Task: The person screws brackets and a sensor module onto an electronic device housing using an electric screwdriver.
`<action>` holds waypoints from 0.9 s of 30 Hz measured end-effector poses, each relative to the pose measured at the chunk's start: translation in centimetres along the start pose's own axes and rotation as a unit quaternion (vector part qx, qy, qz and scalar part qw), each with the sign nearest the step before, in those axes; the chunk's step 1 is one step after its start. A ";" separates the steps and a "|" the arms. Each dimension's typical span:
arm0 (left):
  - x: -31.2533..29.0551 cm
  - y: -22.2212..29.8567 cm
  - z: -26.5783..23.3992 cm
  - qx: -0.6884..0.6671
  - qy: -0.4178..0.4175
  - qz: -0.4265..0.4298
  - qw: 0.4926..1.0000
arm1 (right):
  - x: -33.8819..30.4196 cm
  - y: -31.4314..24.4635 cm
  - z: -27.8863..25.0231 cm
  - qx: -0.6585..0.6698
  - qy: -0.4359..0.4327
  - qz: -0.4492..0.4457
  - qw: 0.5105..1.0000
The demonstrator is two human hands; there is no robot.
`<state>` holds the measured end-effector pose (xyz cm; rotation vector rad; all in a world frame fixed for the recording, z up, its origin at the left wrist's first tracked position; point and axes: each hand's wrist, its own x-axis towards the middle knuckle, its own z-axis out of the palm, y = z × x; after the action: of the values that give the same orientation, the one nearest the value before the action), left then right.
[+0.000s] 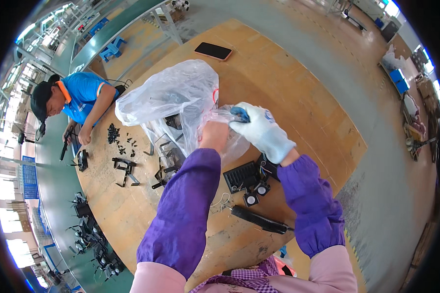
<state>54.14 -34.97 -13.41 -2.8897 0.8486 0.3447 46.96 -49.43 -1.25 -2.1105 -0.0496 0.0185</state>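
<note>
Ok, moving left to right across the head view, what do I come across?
Blue crate → small black device → black bracket → left hand → gloved right hand → blue box at the far side.

Phone (213, 51) near the tabletop's (298, 112) far edge — bag (173, 88) before it, bracket (127, 169) toward the left edge, tool (259, 219) toward the near.

left hand (214, 134): gripping plastic bag (167, 90) | gloved right hand (263, 129): pinching it | phone (213, 50): on wooden table (298, 97)
</note>
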 end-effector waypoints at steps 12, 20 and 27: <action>-0.2 -1.3 2.2 -0.018 0.189 0.031 0.981 | -12.9 7.4 -4.0 0.180 0.237 0.211 0.931; 0.0 0.0 1.8 -0.021 0.017 -0.011 1.000 | -18.8 9.4 -1.4 0.169 0.223 0.285 0.917; 0.2 -3.8 5.1 -0.186 0.218 -0.009 0.958 | -21.7 7.4 1.8 0.129 0.127 0.285 0.941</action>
<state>55.40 -31.03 -18.23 -3.3935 0.8921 -0.1683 25.46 -52.63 -8.68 -1.7829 0.6844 0.0927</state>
